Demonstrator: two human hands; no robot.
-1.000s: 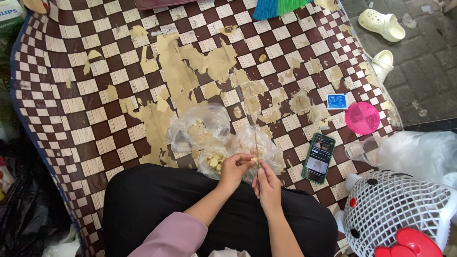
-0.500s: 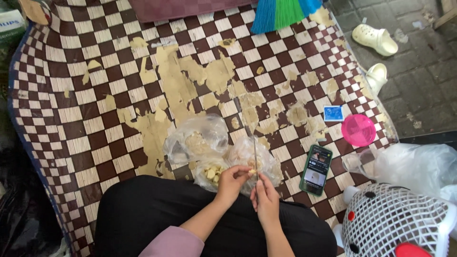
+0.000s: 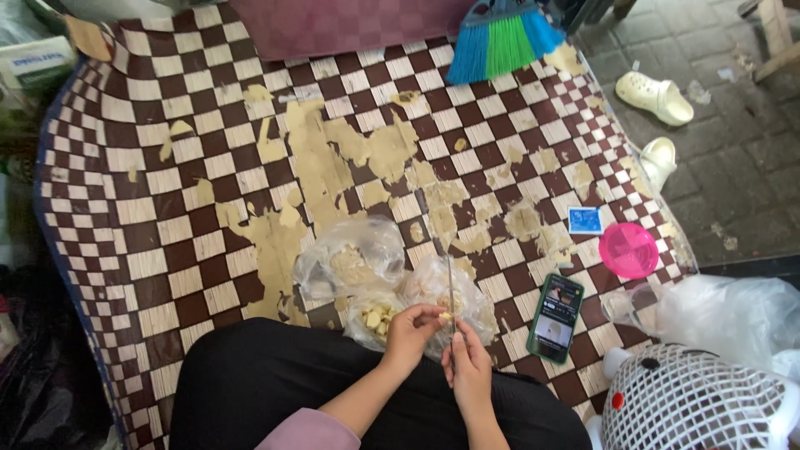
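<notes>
Hands meet just above your lap, over the near edge of the checkered mat (image 3: 167, 217). Your left hand (image 3: 410, 332) comes in from the lower left, forearm angled up and to the right, wrist bent, fingers curled round with the tips pinching a small pale yellow piece (image 3: 446, 317). Your right hand (image 3: 468, 371) rises from below, nearly straight up, its fingers folded shut around the lower end of a thin skewer (image 3: 451, 292) that stands almost upright in front of the bags. The piece sits right at the skewer, touching it between the two hands.

Just beyond your fingers lie clear plastic bags (image 3: 350, 258), crumpled, with pale yellow chunks (image 3: 377, 317) showing in the nearest one, close beside your left hand. To the right of the hands a phone (image 3: 556, 307) lies flat on the mat, and further right a pink round lid (image 3: 628, 250) and a small blue square card (image 3: 585, 220). A white mesh basket (image 3: 692, 400) stands at the lower right.
</notes>
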